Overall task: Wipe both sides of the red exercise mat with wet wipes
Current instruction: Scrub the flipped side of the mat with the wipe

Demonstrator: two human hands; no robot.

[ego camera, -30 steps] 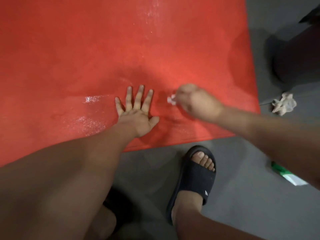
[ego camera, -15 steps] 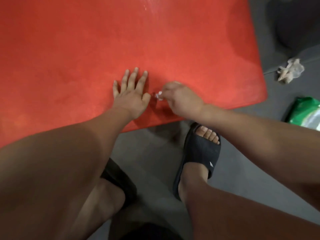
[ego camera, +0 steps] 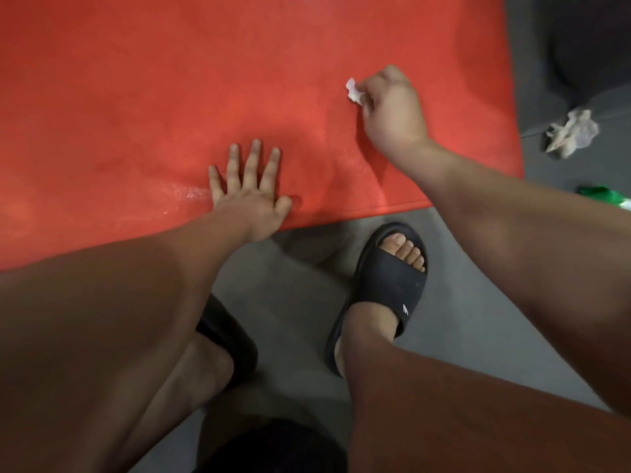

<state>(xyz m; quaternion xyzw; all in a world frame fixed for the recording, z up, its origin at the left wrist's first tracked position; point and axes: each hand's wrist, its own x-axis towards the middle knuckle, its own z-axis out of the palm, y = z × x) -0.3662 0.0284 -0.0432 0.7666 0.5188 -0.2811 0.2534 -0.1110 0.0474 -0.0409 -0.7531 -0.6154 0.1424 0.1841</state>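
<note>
Grey floor (ego camera: 300, 268) holds the red exercise mat (ego camera: 170, 80); your left hand (ego camera: 251, 203) presses flat on it, your right hand (ego camera: 392, 107) pinches a crumpled white wet wipe (ego camera: 353, 90); the underside is probably not yet wiped.

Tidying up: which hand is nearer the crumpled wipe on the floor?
Right. The right hand is on the mat left of the crumpled wipe; the left hand, farther left.
</note>
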